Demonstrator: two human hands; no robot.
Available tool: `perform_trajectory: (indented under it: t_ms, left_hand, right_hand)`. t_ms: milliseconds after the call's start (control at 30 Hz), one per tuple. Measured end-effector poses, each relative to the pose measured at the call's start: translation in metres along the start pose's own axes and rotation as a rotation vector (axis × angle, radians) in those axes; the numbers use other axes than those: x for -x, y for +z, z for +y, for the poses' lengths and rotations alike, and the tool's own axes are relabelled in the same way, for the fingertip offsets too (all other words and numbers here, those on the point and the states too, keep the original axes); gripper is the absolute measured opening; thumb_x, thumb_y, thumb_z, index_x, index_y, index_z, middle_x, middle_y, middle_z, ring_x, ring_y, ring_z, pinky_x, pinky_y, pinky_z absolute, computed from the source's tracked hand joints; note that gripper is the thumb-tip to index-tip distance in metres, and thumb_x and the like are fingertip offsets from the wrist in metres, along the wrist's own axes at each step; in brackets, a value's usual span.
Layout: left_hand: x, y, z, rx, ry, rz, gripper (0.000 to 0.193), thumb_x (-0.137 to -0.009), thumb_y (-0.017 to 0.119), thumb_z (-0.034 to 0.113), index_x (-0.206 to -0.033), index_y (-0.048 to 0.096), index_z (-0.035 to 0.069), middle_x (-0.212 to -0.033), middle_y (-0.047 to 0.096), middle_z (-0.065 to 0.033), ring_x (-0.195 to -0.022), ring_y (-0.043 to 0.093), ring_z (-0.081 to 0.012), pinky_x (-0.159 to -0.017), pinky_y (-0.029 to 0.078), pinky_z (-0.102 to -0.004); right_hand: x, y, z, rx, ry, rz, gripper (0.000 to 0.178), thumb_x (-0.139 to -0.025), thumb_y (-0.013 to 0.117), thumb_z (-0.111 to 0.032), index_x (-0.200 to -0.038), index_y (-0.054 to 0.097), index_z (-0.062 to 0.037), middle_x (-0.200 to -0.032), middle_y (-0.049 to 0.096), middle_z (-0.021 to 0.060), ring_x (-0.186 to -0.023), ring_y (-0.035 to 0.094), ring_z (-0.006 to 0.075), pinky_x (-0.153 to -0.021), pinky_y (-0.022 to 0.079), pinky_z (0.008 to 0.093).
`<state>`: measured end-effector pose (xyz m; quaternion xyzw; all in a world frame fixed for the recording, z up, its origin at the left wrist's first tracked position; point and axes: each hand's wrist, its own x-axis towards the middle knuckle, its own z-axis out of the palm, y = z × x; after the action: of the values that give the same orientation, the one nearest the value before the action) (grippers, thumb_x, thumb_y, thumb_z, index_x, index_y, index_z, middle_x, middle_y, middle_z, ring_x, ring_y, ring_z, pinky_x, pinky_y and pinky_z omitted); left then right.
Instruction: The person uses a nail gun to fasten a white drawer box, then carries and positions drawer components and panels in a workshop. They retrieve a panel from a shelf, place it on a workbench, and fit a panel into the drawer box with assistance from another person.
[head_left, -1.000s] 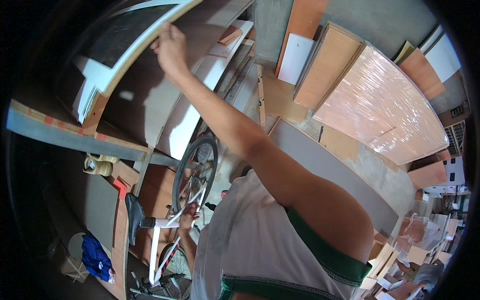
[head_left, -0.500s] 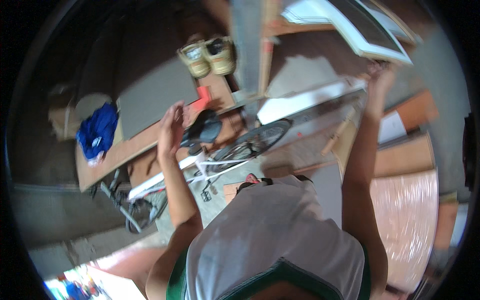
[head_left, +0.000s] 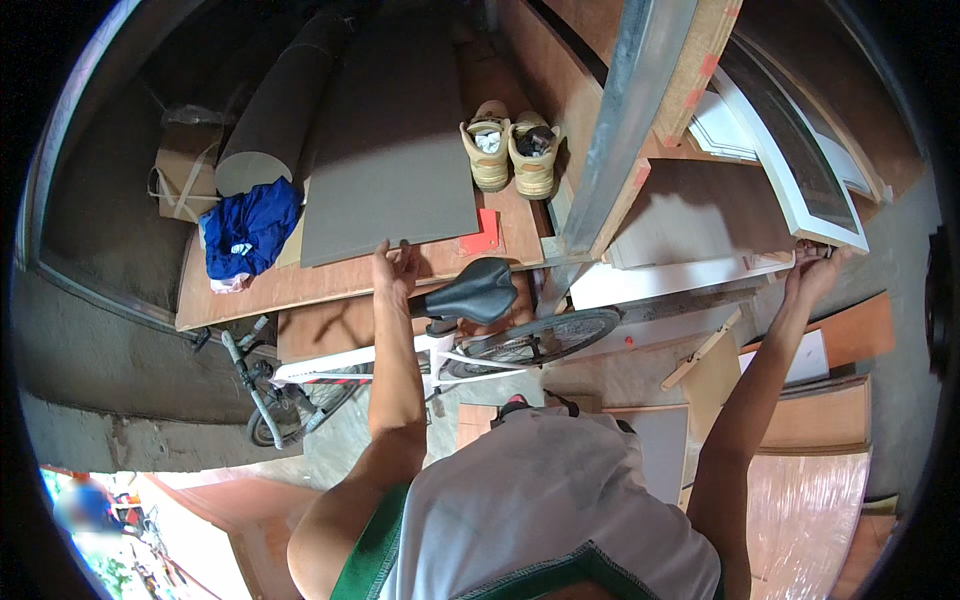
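Left hand (head_left: pixel 396 268) at panel (head_left: pixel 390 160), right (head_left: pixel 814 270) gripping frame (head_left: pixel 771 150) (white)

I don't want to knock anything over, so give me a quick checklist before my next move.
1. Left hand at the grey board: ok, at its front edge; how firm the hold is, cannot tell.
2. Right hand at the white-framed panel: ok, at its lower end; grip strength, cannot tell.
3. Shoes off the board: ok, they stand beside it on the shelf.
4. Space in front of the shelf free: not ok, the bicycle is there, its black saddle near your left hand.
5. Far end of the board unobstructed: cannot tell, it runs into shadow.
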<state>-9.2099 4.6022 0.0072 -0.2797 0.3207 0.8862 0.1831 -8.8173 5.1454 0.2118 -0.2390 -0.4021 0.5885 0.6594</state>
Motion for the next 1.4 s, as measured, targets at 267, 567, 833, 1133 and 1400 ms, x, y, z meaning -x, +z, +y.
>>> perform_trajectory:
  t_ms: [267, 567, 833, 1133, 1400]
  left_hand:
    - [-0.009, 0.137, 0.119, -0.119, 0.353, -0.453, 0.016, -0.095, 0.060, 0.019, -0.085, 0.055, 0.008, -0.075, 0.055, -0.0066, -0.071, 0.059, -0.0193, -0.077, 0.059, -0.0444]
    - [0.027, 0.284, 0.281, -0.085, 0.620, -0.841, 0.030, -0.098, 0.033, -0.001, -0.118, 0.041, -0.022, -0.124, 0.052, -0.0362, -0.119, 0.055, -0.0459, -0.101, 0.055, -0.0503]
    - [0.026, 0.126, 0.175, -0.192, 0.570, -0.712, 0.027, -0.100, 0.048, 0.012, -0.121, 0.054, -0.004, -0.118, 0.061, -0.0186, -0.116, 0.058, -0.0360, -0.106, 0.049, -0.0465]
    - [-0.129, -0.019, 0.091, -0.513, 0.055, -0.589, 0.034, -0.101, 0.045, 0.004, -0.132, 0.048, -0.010, -0.137, 0.052, -0.0188, -0.125, 0.053, -0.0248, -0.102, 0.053, -0.0330]
    - [0.013, 0.032, 0.009, -0.842, 0.043, -0.427, 0.033, -0.102, 0.055, 0.031, -0.107, 0.060, -0.002, -0.091, 0.065, -0.0064, -0.079, 0.063, -0.0150, -0.064, 0.057, -0.0228]
  right_hand:
    - [0.002, 0.003, 0.000, 0.004, -0.025, -0.037, 0.059, -0.104, 0.038, -0.050, -0.144, 0.034, -0.0056, -0.132, 0.046, 0.0188, -0.119, 0.051, 0.0311, -0.099, 0.047, 0.0453]
    - [-0.001, 0.005, 0.002, 0.050, -0.035, 0.021, 0.055, -0.105, 0.037, -0.047, -0.137, 0.043, -0.0027, -0.123, 0.054, 0.0184, -0.107, 0.058, 0.0268, -0.090, 0.052, 0.0390]
    - [-0.004, -0.014, 0.008, 0.141, 0.002, 0.017, 0.052, -0.105, 0.036, -0.043, -0.136, 0.044, -0.0020, -0.126, 0.055, 0.0172, -0.111, 0.058, 0.0291, -0.092, 0.049, 0.0430]
    - [-0.009, -0.007, 0.024, 0.167, -0.073, 0.013, 0.039, -0.104, 0.038, -0.041, -0.107, 0.054, -0.0055, -0.085, 0.060, 0.0094, -0.073, 0.059, 0.0199, -0.063, 0.051, 0.0330]
    - [-0.001, -0.056, -0.014, 0.025, 0.080, -0.223, 0.046, -0.101, 0.052, -0.047, -0.082, 0.057, -0.0054, -0.071, 0.059, 0.0038, -0.063, 0.055, 0.0104, -0.058, 0.046, 0.0246]
